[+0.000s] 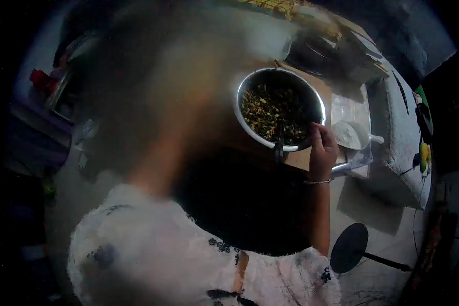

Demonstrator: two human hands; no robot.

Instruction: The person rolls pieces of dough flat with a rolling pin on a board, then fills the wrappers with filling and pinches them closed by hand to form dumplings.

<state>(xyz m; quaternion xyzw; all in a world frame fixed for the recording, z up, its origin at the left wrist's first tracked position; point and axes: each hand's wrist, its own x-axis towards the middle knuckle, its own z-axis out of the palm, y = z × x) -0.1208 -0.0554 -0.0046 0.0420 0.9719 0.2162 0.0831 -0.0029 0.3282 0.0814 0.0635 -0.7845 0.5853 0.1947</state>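
A metal bowl (237,106) holds a chopped mix of dark green and yellow bits (270,112). My right hand (323,147), with a bangle at the wrist, is at the bowl's lower right rim, thumb and fingers pressed together on it. A dark utensil or clip (279,145) stands at the bowl's near edge. To the left, my left forearm (163,158) reaches up into a large blurred patch that hides the left hand.
Right of the bowl is a container of white powder (350,135) beside a clear plastic wrap (354,163). A white block-like surface (398,137) stands farther right. A round dark flat pan (349,248) with a handle lies at the lower right.
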